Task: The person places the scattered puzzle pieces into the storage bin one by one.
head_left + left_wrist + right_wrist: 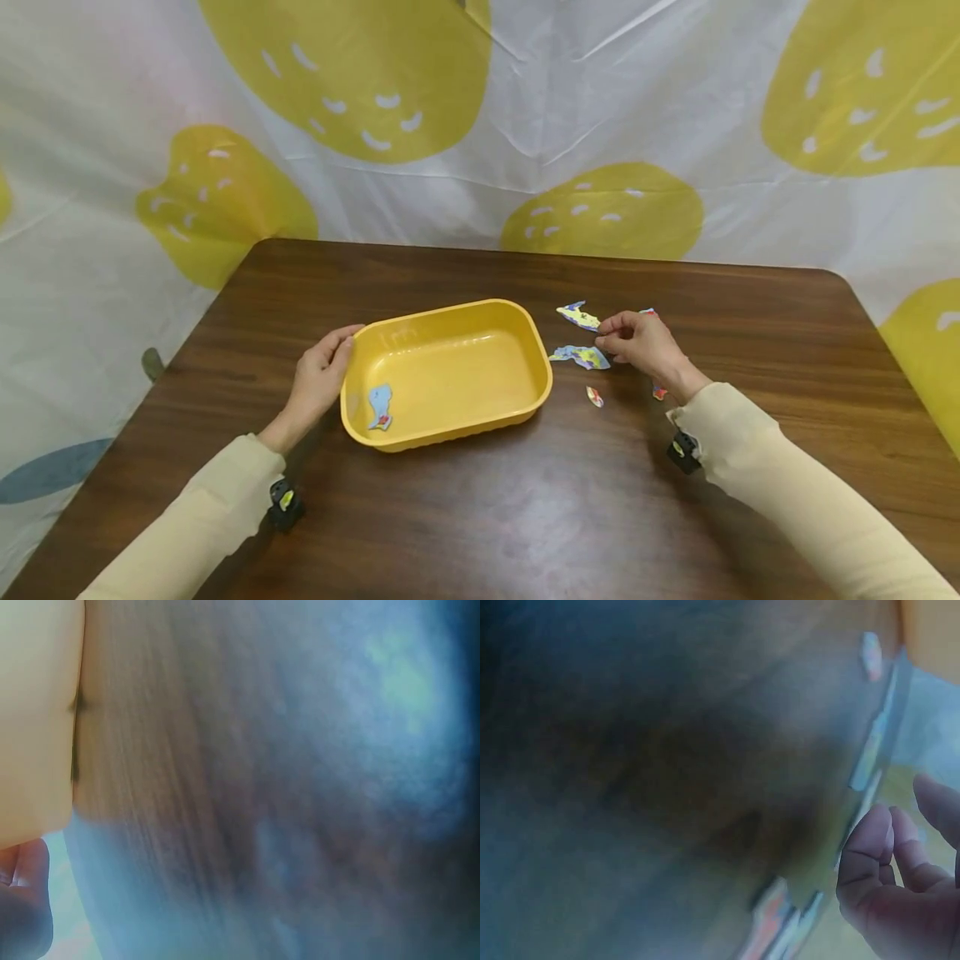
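My left hand [324, 371] grips the left rim of a yellow plastic tub [457, 375]; the left wrist view shows the tub's outer wall [34, 720] with fingertips below it. Inside the tub, near its left front corner, lies a light blue cut-out piece [380, 406]. To the tub's right my right hand [643, 340] hovers low, fingers bent and thumb apart, with nothing visible between them. Its fingertips are right at the end of a pale yellow and blue cut-out [579, 316]. Just nearer lies a blue-and-yellow cut-out [581, 357], its tip by the tub.
A small red-and-yellow piece [595, 397] lies in front of these cut-outs. Two reddish pieces, one behind [649, 312] and one in front [659, 392], are partly covered by the right hand and wrist. A lemon-patterned cloth [420, 200] hangs behind the dark wooden table [480, 517].
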A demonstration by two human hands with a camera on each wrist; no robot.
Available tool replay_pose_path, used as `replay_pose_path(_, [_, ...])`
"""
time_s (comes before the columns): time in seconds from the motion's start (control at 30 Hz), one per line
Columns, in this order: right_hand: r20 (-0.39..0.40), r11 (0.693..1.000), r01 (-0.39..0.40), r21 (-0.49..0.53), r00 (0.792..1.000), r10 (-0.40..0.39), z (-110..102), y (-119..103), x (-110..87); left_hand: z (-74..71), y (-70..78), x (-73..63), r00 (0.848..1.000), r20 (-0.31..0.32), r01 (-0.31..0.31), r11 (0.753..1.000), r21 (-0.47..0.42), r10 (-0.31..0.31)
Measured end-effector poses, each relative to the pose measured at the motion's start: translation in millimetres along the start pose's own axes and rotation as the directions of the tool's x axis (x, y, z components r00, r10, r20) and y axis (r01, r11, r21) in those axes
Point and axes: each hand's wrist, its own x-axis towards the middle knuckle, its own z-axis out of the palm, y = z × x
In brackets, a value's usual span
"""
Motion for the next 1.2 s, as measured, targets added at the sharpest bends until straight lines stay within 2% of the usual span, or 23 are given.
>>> replay_pose_path(0.13, [0.000, 0.998, 0.016, -0.063, 1.000, -0.017, 5.5, 8.2, 2.4, 0.8, -7.9, 3.7, 1.000, 0.003, 0.015, 1.000, -0.018, -0.015])
replay_pose_path(0.37, [-0.027, 0.988, 0.023, -0.154, 0.999, -0.028, 14.6, 9.2, 5.6, 3.4, -39.0, 14.0, 1.000, -0.012, 0.014, 1.000, -0.007, -0.014])
replay_pose_path(0.63, [-0.034, 0.960, 0.064, -0.274, 0.997, -0.076, 20.5, 8.0, 8.1, 0.3, -43.6, 15.1, 1.000, -0.030, -0.002, 1.000, 0.006, 0.002])
replay_pose_path(0.77, [-0.031, 0.949, 0.082, -0.303, 0.995, -0.096, 21.6, 6.7, 8.7, -0.6, -45.1, 15.0, 1.000, -0.031, -0.006, 1.000, 0.010, 0.006])
replay_pose_path(0.97, [-0.062, 0.952, 0.079, -0.296, 0.993, -0.102, 20.3, 8.3, 8.5, 0.2, -47.0, 15.3, 0.999, -0.040, -0.001, 1.000, 0.011, 0.001])
replay_pose_path(1.07, [-0.059, 0.969, 0.075, -0.234, 0.994, -0.091, 18.5, 10.0, 7.2, 0.6, -48.0, 15.5, 0.999, -0.046, -0.002, 1.000, 0.023, 0.003])
replay_pose_path(1.2, [-0.027, 0.994, 0.045, -0.098, 0.998, -0.048, 14.8, 11.7, 5.1, 0.2, -46.8, 15.9, 0.999, -0.046, -0.005, 1.000, 0.025, 0.006])
